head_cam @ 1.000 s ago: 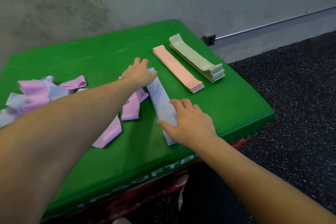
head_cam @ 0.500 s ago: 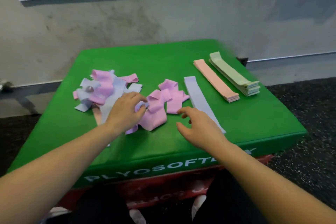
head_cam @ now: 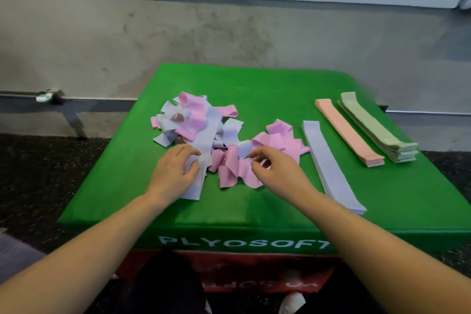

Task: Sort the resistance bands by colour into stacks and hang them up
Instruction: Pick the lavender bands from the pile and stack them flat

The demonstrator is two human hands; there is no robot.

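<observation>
The left hand (head_cam: 175,173) lies on a lilac band (head_cam: 204,158) at the near edge of the pile (head_cam: 196,122). Its fingers curl over the strip and the thumb tucks in beside it, so it looks to be gripping or pinning that band; how firm the hold is I cannot tell. The right hand (head_cam: 275,173) hovers just right of it, fingers loosely bent and spread over the pink bands (head_cam: 257,160), the fingertips close to a small lilac fold (head_cam: 244,148) that pokes up among them. It holds nothing that I can see.

Beyond the left hand the pile is a tangle of pink and lilac loops lying across one another. Right of the right hand, well sorted, lie three flat stacks side by side on the green bench (head_cam: 254,79): lilac stack (head_cam: 328,168) nearest, then peach stack (head_cam: 349,132), then pale green stack (head_cam: 377,132) furthest out.

The step in hand seems to be sorting: drawing a lilac band out of the mix for the lilac stack. Peach and green look finished, pink has no stack yet, and nothing is hung.

The next move likely calls for freeing the lilac strip without dragging pink loops along; the right hand could hold those down. Then the strip needs flattening and laying square on the lilac stack to the right. These bands are limp and may twist or snag.
</observation>
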